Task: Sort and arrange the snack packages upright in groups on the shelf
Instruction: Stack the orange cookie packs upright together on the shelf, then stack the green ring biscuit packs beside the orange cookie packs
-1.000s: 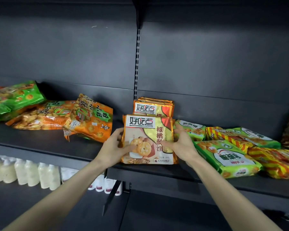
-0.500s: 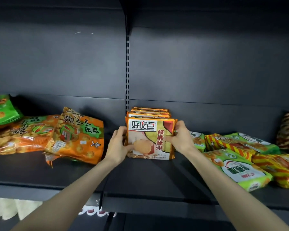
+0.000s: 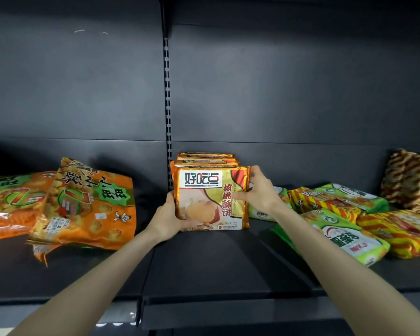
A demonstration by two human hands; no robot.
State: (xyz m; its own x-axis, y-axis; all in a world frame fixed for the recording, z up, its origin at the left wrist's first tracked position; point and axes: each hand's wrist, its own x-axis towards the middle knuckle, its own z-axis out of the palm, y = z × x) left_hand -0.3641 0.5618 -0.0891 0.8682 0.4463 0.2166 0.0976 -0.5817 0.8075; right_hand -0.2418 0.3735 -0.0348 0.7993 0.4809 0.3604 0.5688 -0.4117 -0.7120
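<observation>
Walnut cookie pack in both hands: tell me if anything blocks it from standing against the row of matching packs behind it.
Nothing visible does. The walnut cookie pack stands upright on the shelf, directly in front of the row of matching packs. The left hand and right hand hold its side edges, not its back. The orange bags and green packs lie off to the sides.
</observation>
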